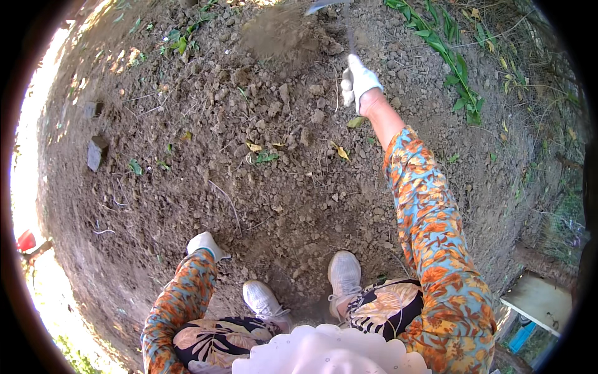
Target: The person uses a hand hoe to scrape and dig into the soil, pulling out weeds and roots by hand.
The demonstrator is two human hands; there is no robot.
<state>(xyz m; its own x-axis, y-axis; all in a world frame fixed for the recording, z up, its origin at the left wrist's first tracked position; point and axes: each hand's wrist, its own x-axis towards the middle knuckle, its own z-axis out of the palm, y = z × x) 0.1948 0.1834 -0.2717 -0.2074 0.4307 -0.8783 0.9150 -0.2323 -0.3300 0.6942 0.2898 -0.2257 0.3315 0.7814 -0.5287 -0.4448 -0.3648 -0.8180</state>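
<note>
My right hand (357, 83), in a white glove, reaches far forward over the soil with its fingers closed around the handle of a hand tool. The tool's thin shaft and pale metal blade (327, 4) are blurred and partly cut off at the top edge. Beside the blade lies a mound of loose soil (285, 37), also blurred. My left hand (204, 244), gloved in white as well, hangs low at the left by my knee; its fingers are mostly hidden, and I see no tool at it. Clods, twigs and a yellow leaf (341, 151) lie on the ground between the hands.
My white shoes (345, 276) stand on the soil near the bottom. Two blocks lie at the left, one a grey block (96, 153). A cut leafy green stem (448, 56) lies at the upper right, beside dry brush. A pale board (539, 299) is at the lower right.
</note>
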